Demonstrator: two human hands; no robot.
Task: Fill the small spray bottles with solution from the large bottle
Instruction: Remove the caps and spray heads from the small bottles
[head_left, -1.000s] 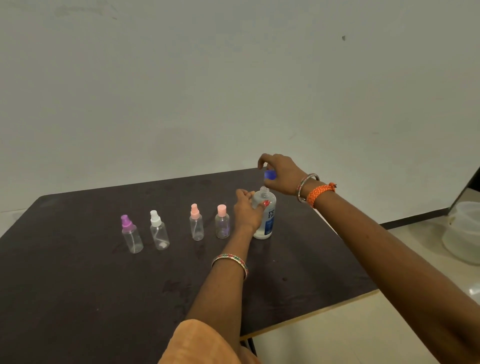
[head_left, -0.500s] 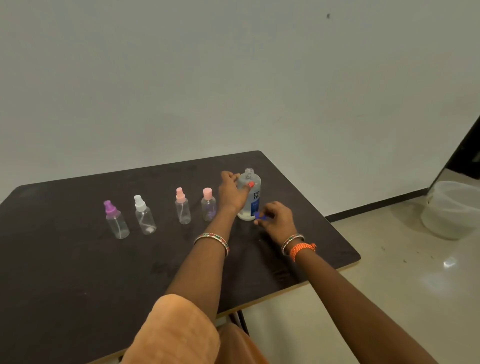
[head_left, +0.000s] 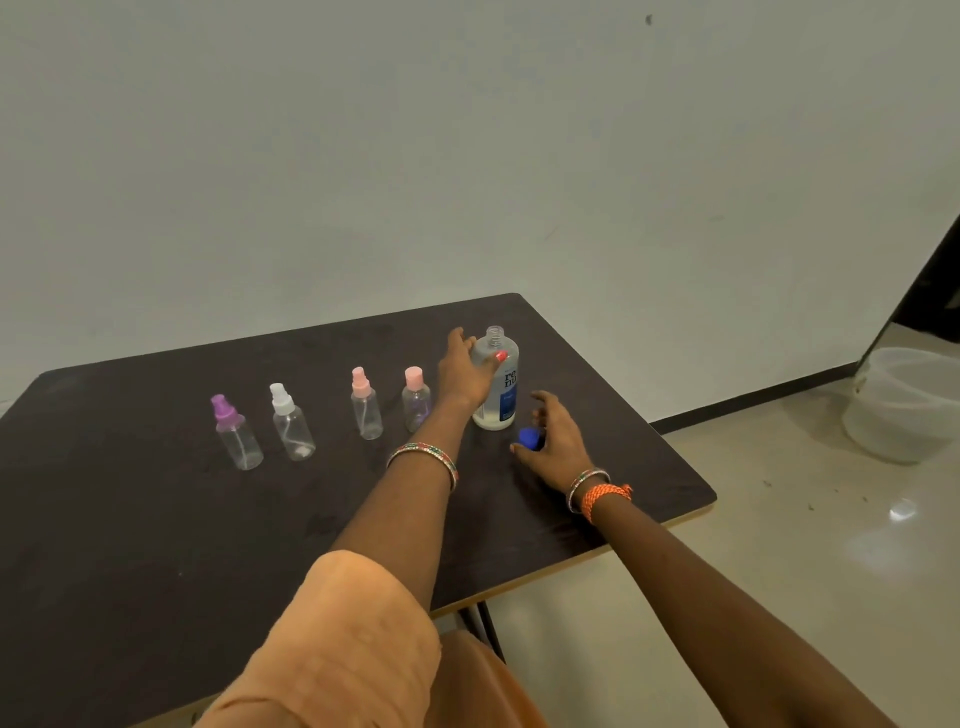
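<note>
Your left hand (head_left: 467, 376) wraps the uncapped large solution bottle (head_left: 497, 387) right of frame centre, thumb across its front. Your right hand (head_left: 553, 441) hangs loosely spread just beside the blue cap (head_left: 531, 437) on the table (head_left: 156, 545). The bottle is probably liquid-heavy, smooth plastic: grip mid-body. Four small spray bottles (head_left: 291, 423) stand capped at left; they look light and tippy, so steady each low down.

We see a dark brown tabletop (head_left: 156, 519) | clear plastic large bottle (head_left: 500, 395) with blue-and-white label, under our left hand (head_left: 465, 371) with a red thumbnail | round blue cap (head_left: 530, 437) at our right hand (head_left: 553, 441) | beyond the left hand: two pink-capped clear spray bottles (head_left: 415, 397), white-capped clear one (head_left: 291, 421), purple-capped clear one (head_left: 234, 431) | orange braided wristband (head_left: 602, 496) on the right wrist
</note>
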